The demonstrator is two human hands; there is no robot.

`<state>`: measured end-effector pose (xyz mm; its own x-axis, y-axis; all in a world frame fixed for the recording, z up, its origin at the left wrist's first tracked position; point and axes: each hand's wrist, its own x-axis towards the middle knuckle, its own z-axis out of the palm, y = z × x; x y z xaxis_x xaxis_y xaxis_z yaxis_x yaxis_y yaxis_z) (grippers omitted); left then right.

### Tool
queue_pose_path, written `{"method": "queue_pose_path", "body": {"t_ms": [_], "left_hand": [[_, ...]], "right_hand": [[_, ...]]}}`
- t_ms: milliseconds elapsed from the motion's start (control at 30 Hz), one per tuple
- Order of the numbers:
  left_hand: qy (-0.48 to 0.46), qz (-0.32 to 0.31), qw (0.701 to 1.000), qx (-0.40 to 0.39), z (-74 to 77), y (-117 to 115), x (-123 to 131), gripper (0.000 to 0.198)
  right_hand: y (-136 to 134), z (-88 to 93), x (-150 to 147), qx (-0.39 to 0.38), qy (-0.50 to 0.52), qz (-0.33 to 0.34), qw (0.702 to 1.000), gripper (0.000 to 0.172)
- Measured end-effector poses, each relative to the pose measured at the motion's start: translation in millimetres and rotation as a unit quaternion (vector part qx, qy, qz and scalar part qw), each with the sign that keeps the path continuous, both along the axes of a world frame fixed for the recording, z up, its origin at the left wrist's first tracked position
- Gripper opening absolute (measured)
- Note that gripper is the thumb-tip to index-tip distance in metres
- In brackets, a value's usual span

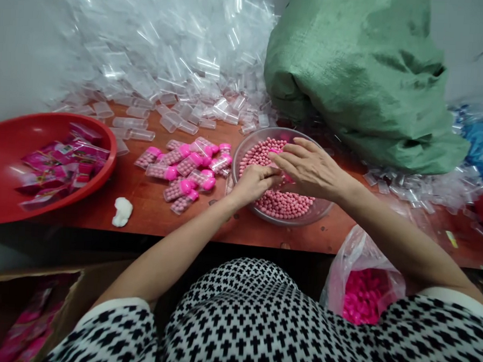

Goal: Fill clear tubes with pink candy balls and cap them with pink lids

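A clear bowl (pixel 243 148) full of small pink beads (pixel 283 205) sits on the reddish table. Both hands are over it. My left hand (pixel 254 183) is curled shut around something mostly hidden, apparently a small tube. My right hand (pixel 307 165) lies above the left hand with fingers extended leftward, and a bit of pink, perhaps a cap (pixel 274 151), shows at its fingertips. To the left of the bowl lies a cluster of filled tubes with pink caps (pixel 185 170).
A red basin (pixel 104 168) with pink packets stands at the left. Empty clear tubes (pixel 169 91) are heaped along the back. A green sack (pixel 364 74) fills the back right. A plastic bag of pink caps (pixel 361 292) hangs at the table's front edge. A white wad (pixel 122 211) lies near the front.
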<state>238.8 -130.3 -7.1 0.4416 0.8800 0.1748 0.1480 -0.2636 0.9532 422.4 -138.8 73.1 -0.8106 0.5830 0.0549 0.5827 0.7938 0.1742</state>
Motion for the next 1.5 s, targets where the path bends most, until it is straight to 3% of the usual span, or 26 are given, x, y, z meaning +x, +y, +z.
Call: {"method": "queue_pose_path", "body": {"t_ms": [167, 267, 400, 633, 767, 867, 967, 1033, 1100, 1167, 1267, 1333, 1400, 1500], "left_hand": [[-0.088, 0.035, 0.994, -0.058, -0.1, 3, 0, 0.015], [-0.121, 0.049, 0.988, -0.083, -2.6, 5, 2, 0.012], [-0.127, 0.062, 0.985, -0.098, -4.3, 6, 4, 0.011], [-0.095, 0.065, 0.992, -0.048, -6.8, 6, -2, 0.013], [-0.119, 0.085, 0.986, -0.083, -9.9, 8, 4, 0.012], [-0.162, 0.109, 0.976, -0.101, -8.1, 11, 3, 0.015], [-0.19, 0.135, 0.969, -0.087, -3.8, 19, -23, 0.024], [-0.158, 0.198, 0.967, -0.037, -3.2, 27, -58, 0.03], [-0.096, 0.3, 0.948, 0.031, -7.0, 37, -100, 0.03], [0.009, 0.358, 0.93, 0.082, -15.6, 46, -141, 0.025], [0.126, 0.375, 0.913, 0.096, -33.3, 57, -181, 0.017], [0.147, 0.366, 0.914, 0.1, -41.7, 60, -188, 0.011], [0.148, 0.359, 0.913, 0.127, -42.2, 59, -179, 0.015], [0.15, 0.35, 0.905, 0.188, -26.3, 48, -144, 0.026]], "right_hand": [[-7, -26.7, 1, -0.012, 0.061, -0.179, 0.982, 0.079], [-12, -43.5, -7, -0.02, 0.124, -0.223, 0.967, 0.091], [-9, -55.7, -19, -0.005, 0.174, -0.246, 0.954, 0.084], [-4, -65.4, -20, 0.024, 0.165, -0.253, 0.953, 0.07], [-3, -62.3, -22, 0.003, 0.163, -0.248, 0.955, 0.077], [4, -53.0, -13, -0.037, 0.188, -0.193, 0.962, 0.098], [18, -42.9, 9, -0.062, 0.234, -0.213, 0.947, 0.105], [28, -39.2, 24, -0.081, 0.245, -0.258, 0.931, 0.089], [35, -38.9, 32, -0.115, 0.223, -0.29, 0.923, 0.06], [37, -40.7, 31, -0.148, 0.175, -0.309, 0.923, 0.036], [33, -44.3, 17, -0.171, 0.102, -0.321, 0.926, 0.025], [29, -47.2, 5, -0.176, 0.076, -0.332, 0.923, 0.026], [27, -50.9, -3, -0.181, 0.071, -0.342, 0.919, 0.032], [27, -56.7, -6, -0.201, 0.089, -0.343, 0.913, 0.039]]}}
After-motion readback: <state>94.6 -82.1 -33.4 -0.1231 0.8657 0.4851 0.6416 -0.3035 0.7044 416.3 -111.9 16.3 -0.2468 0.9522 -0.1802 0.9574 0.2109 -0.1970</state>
